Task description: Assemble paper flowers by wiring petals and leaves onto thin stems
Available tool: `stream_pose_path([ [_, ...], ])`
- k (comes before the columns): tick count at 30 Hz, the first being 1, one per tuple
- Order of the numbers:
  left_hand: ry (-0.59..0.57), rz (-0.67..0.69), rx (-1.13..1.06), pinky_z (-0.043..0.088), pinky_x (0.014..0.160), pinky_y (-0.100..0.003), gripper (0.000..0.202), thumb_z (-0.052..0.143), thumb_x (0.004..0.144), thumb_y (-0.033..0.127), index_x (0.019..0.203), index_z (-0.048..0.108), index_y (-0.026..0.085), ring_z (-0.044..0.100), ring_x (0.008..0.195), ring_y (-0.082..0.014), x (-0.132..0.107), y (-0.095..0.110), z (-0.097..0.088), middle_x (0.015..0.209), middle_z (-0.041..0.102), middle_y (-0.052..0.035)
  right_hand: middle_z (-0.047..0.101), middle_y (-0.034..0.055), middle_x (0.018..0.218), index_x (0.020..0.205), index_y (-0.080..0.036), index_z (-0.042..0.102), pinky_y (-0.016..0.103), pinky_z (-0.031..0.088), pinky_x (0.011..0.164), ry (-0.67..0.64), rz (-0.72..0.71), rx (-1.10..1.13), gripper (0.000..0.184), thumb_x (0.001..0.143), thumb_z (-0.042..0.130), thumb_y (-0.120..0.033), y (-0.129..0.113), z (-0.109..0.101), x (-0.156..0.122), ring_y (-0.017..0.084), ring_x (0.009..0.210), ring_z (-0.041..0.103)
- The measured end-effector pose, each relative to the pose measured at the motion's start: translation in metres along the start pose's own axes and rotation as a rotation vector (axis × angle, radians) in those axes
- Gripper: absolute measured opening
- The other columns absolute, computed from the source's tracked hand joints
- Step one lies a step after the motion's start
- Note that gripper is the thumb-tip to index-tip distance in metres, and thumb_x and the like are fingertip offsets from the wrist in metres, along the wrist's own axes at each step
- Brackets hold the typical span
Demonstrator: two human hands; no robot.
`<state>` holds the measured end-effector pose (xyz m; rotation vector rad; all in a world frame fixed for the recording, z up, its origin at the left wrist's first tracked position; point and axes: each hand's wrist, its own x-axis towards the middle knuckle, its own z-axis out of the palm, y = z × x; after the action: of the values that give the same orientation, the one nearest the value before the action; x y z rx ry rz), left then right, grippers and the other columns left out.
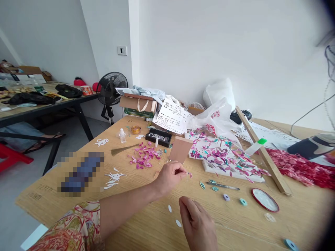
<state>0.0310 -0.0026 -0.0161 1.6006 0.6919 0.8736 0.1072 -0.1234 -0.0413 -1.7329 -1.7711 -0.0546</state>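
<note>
The left hand (171,175) pinches a small pink petal piece (190,174) between thumb and fingertips, the fingers drawn narrow around it, just above the wooden table (146,223). The right hand (199,225) hovers lower and nearer the camera with its fingers loosely curled and close together; whether it holds anything cannot be told. Between the two hands lie two white leaf-shaped cutouts (174,216) flat on the table. Just right of the left hand lie green leaf-shaped pieces (208,184), a slim metal tool (225,187), a purple paper coil (226,197) and a teal paper coil (243,202), with a round red-rimmed lid (265,200) further right. Behind the left hand a brown card (180,149) stands tilted, and beside it a white board (222,158) carries a design of pink flowers and teal leaves. To the left of the card lies a loose heap of pink petals (143,158), with a black tray (158,136), a small clear bottle (122,135) and a spool of copper wire (135,129) beyond it. White paper cutouts (113,177) lie near the forearm. A wooden strip (261,151) runs diagonally across the right side, next to a mass of red petals (300,169). A black fan (111,89) stands past the far table edge.
</note>
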Motion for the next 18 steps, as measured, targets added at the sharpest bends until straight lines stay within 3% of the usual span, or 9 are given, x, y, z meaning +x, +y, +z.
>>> stream_pose_path([
  [3,-0.123,0.243,0.403,0.035,0.063,-0.022,0.012,0.051,0.074,0.013,0.064,0.058,0.015,0.047,0.068,-0.0111,0.001,-0.003,-0.002,0.069,0.053,-0.0014,0.058,0.0017,0.06,0.073,-0.02,0.056,0.021,0.038,0.05,-0.042,-0.009,0.099,0.025,0.085,0.035,-0.023,-0.005,-0.028,0.012,0.012,0.053,0.053],
  [5,-0.267,0.333,0.538,0.036,0.067,-0.023,0.015,0.048,0.077,0.016,0.068,0.06,0.016,0.049,0.072,-0.013,0.0,-0.001,-0.002,0.071,0.055,-0.0032,0.059,0.0019,0.062,0.069,-0.021,0.057,0.021,0.039,0.051,-0.037,-0.016,0.105,0.023,0.083,0.039,-0.025,0.001,-0.051,0.027,0.012,0.054,0.054],
  [8,-0.472,0.372,0.481,0.037,0.069,-0.023,0.015,0.05,0.078,0.019,0.069,0.062,0.016,0.051,0.073,-0.0131,-0.005,0.009,-0.002,0.073,0.058,-0.0041,0.06,0.0004,0.063,0.07,-0.021,0.058,0.022,0.038,0.051,-0.018,0.005,0.072,0.018,0.079,0.045,-0.029,0.024,-0.075,0.053,0.013,0.056,0.053],
  [10,-0.543,0.306,0.308,0.037,0.066,-0.021,0.013,0.054,0.075,0.021,0.067,0.063,0.016,0.051,0.069,-0.0118,-0.008,0.018,-0.002,0.071,0.058,-0.0032,0.055,-0.0015,0.057,0.069,-0.021,0.057,0.022,0.036,0.049,-0.019,0.083,0.091,0.018,0.078,0.046,-0.032,0.043,-0.075,0.066,0.012,0.052,0.049],
  [12,-0.49,0.17,0.108,0.037,0.062,-0.021,0.011,0.059,0.07,0.023,0.064,0.063,0.015,0.051,0.065,-0.0107,-0.011,0.027,-0.001,0.067,0.057,-0.0017,0.052,-0.0022,0.055,0.067,-0.02,0.056,0.022,0.035,0.048,-0.05,0.166,0.192,0.021,0.078,0.046,-0.034,0.059,-0.063,0.071,0.012,0.051,0.046],
  [14,-0.35,-0.012,-0.091,0.035,0.057,-0.02,0.011,0.061,0.067,0.024,0.063,0.062,0.014,0.047,0.059,-0.009,-0.013,0.032,-0.001,0.061,0.054,0.0002,0.051,-0.0021,0.056,0.066,-0.018,0.056,0.021,0.035,0.049,-0.078,0.23,0.316,0.022,0.078,0.046,-0.035,0.069,-0.044,0.068,0.012,0.053,0.046],
  [16,-0.212,-0.156,-0.263,0.032,0.052,-0.02,0.014,0.062,0.065,0.026,0.064,0.06,0.012,0.043,0.053,-0.0072,-0.012,0.032,-0.001,0.056,0.05,0.002,0.049,-0.0026,0.054,0.065,-0.018,0.056,0.021,0.035,0.047,-0.089,0.261,0.385,0.025,0.078,0.046,-0.036,0.069,-0.023,0.057,0.012,0.051,0.045],
  [18,-0.12,-0.208,-0.356,0.031,0.051,-0.019,0.016,0.063,0.064,0.027,0.064,0.059,0.011,0.04,0.052,-0.0062,-0.008,0.028,-0.001,0.055,0.048,0.003,0.046,-0.0034,0.05,0.063,-0.017,0.055,0.02,0.034,0.044,-0.103,0.268,0.407,0.028,0.079,0.044,-0.038,0.062,-0.005,0.041,0.011,0.048,0.043],
])
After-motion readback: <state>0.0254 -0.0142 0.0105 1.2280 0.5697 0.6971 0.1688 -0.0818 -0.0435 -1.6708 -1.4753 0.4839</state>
